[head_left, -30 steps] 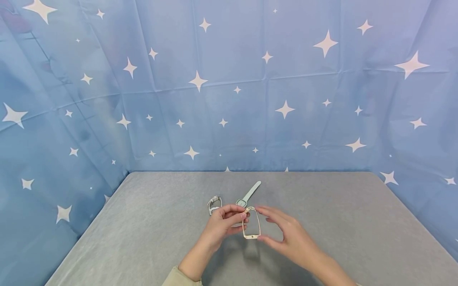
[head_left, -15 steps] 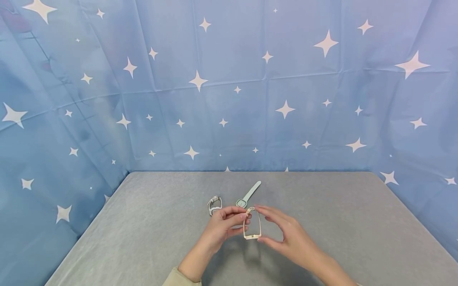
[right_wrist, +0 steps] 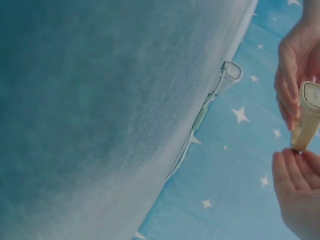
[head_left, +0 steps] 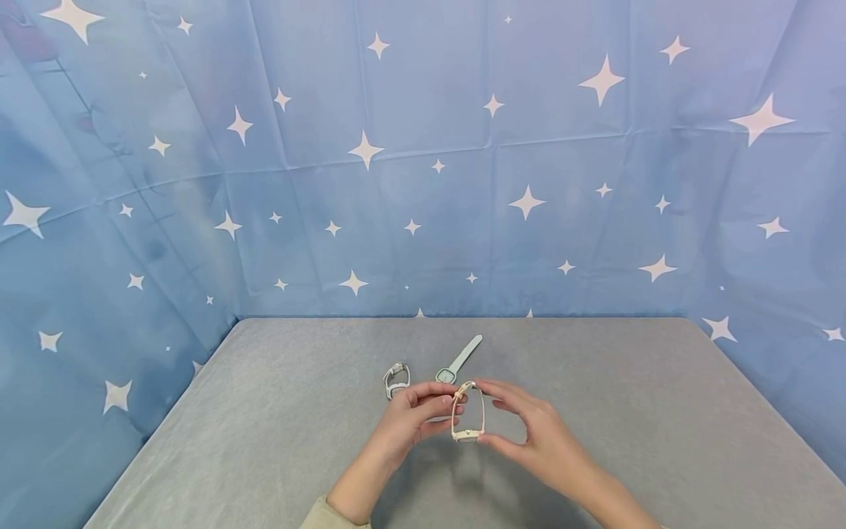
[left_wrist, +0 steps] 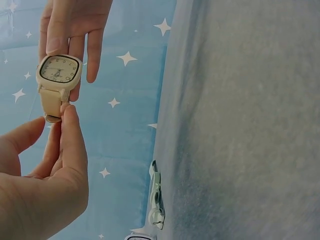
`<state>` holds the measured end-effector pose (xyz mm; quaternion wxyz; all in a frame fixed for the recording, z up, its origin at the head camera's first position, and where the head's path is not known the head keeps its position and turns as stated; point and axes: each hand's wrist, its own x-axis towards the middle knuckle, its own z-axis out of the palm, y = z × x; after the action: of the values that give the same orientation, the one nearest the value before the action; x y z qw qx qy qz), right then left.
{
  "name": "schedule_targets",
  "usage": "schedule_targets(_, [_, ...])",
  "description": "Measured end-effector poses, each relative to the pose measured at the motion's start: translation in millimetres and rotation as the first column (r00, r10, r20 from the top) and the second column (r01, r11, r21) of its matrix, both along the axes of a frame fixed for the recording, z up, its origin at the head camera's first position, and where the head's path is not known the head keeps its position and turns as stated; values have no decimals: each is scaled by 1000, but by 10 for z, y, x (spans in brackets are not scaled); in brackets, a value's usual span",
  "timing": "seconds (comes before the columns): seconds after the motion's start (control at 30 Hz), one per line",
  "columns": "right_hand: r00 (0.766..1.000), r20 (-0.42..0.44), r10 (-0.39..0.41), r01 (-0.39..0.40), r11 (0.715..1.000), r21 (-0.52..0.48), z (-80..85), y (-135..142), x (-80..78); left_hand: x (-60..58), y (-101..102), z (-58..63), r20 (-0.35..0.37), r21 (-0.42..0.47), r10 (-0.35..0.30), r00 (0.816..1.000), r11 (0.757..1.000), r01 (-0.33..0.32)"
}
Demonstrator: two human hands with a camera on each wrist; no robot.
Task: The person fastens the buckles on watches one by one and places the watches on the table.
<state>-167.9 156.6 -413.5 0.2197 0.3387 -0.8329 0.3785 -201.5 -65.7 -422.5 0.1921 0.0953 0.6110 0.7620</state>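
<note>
The cream watch (head_left: 467, 435) has a rounded-square case, a pale dial with a dark rim and numerals, and a strap bent into a tall loop. It hangs above the table (head_left: 628, 411), between two hands: the left hand (head_left: 411, 417) pinches the strap near the buckle; the right hand (head_left: 545, 437), thumb and fingers spread wide, holds the loop's side. Whether the buckle is fastened looks uncertain. Two more watches lie beyond the left fingers, one white (head_left: 396, 386), one pale green (head_left: 463, 358). Grey cloth stretches broadly either side, the far edge well past the fingertips.
</note>
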Motion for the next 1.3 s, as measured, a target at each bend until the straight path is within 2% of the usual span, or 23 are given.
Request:
schedule_targets(0.47, [996,76,39,-33,997,-73,-18,21,-23,8,-18,19,-13,-3,-30,999,1000,30])
schedule_targets(0.9, [983,182,38,-10,988,-156,-2,37,-32,7,-31,31,-78,-46,-124,989,992,120])
schedule_targets(1.03, [972,229,56,-12,982,-190,2,47,-38,8,-33,37,-108,-58,-140,984,989,135])
schedule_targets(1.3, [936,339,97,-6,966,-258,29,67,-24,7,-42,38,-148,-75,-171,974,984,161])
